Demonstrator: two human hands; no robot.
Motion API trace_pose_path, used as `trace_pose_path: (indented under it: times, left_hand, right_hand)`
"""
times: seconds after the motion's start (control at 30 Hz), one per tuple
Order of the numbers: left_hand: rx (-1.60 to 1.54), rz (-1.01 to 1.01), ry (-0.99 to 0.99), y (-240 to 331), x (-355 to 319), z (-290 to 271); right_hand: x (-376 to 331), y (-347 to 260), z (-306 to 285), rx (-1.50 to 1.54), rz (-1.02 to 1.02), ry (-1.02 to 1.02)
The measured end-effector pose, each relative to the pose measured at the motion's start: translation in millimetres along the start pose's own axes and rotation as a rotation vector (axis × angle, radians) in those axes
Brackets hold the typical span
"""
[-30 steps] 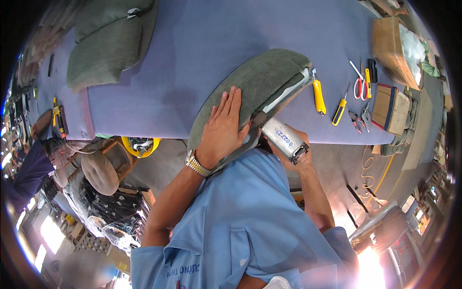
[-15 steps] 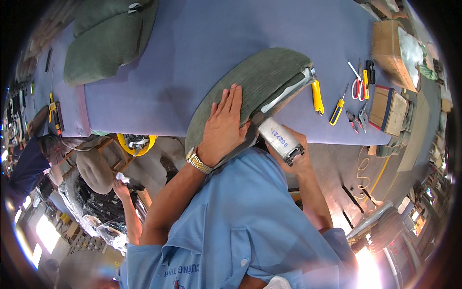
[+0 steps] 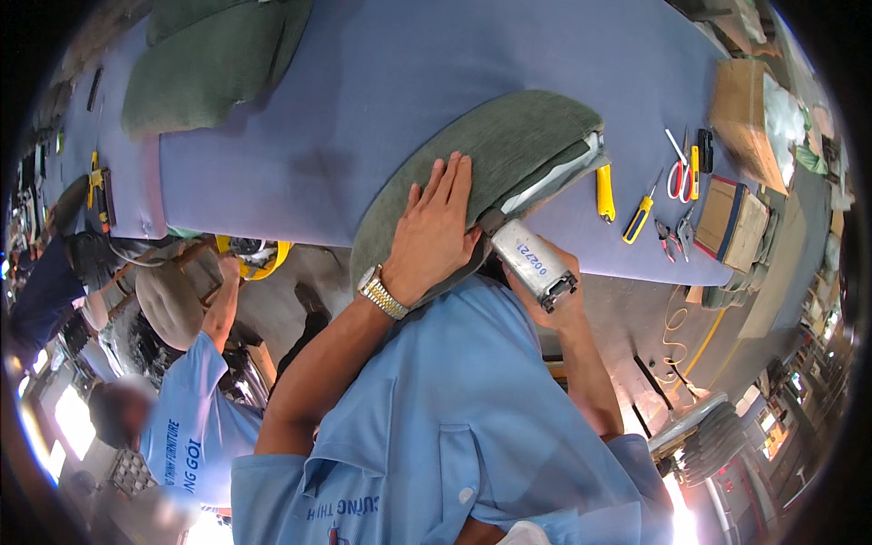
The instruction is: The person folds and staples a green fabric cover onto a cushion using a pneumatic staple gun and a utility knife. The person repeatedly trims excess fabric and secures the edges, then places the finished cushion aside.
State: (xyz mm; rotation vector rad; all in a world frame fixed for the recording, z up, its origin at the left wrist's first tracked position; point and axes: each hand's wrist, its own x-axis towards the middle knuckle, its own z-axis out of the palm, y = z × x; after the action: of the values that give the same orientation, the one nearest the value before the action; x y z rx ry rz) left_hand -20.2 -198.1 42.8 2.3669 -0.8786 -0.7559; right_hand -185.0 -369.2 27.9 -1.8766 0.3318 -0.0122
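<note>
Nearest, the right hand (image 3: 556, 304) is wrapped around a silver pneumatic stapler (image 3: 534, 262), its nose pushed up against the near edge of a green upholstered seat pad (image 3: 509, 150), where the fabric folds over a pale inner layer. Just to the left, the left hand (image 3: 436, 232), a metal watch on its wrist, lies flat with fingers spread on the pad, gripping nothing, only pressing it down. The pad sits at the near edge of the blue table (image 3: 363, 109), partly overhanging it.

To do this fastening well, in my judgement, the flat hand should keep the cover taut and free of wrinkles close to the stapler's nose, with the fingers kept clear of its line, and the nose held square and firm to the edge so each staple seats fully

Further right on the table lie a yellow-handled knife (image 3: 605, 192), a yellow and blue screwdriver (image 3: 639, 215), pliers (image 3: 677, 236), red-handled scissors (image 3: 678, 173) and cardboard boxes (image 3: 743, 118). At the far left rests another green cushion (image 3: 204, 59). Low at the left, another person in a blue shirt (image 3: 195, 418) bends beside a round stool (image 3: 168, 304)
</note>
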Motion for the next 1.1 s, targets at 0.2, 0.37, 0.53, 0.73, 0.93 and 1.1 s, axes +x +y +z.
trace_pose_path:
  times: [0.2, 0.37, 0.53, 0.73, 0.93, 1.1]
  left_hand:
    - [-0.010, 0.000, 0.007, -0.2, -0.4, 1.1]
    - [-0.016, -0.004, -0.005, 2.9, -3.1, 2.7]
    - [-0.028, 0.015, 0.033, 1.3, 2.4, 2.5]
    - [-0.034, 0.015, 0.039, -3.0, -1.8, 5.6]
    - [-0.075, -0.002, 0.034, -2.9, -0.9, 3.5]
    - [-0.097, -0.017, 0.038, -3.7, -1.4, 4.3]
  right_hand:
    - [3.5, -24.7, -7.6, 0.048, -0.066, -0.051]
    - [6.8, -27.0, -6.4, 0.011, 0.132, -0.091]
    - [2.3, -16.4, 7.5, 0.087, 0.092, 0.049]
    - [-4.5, -31.2, 3.6, -0.061, -0.025, -0.007]
    - [0.7, -35.1, -4.6, -0.010, 0.035, -0.099]
    - [-4.4, -33.3, 1.4, -0.025, 0.077, -0.052]
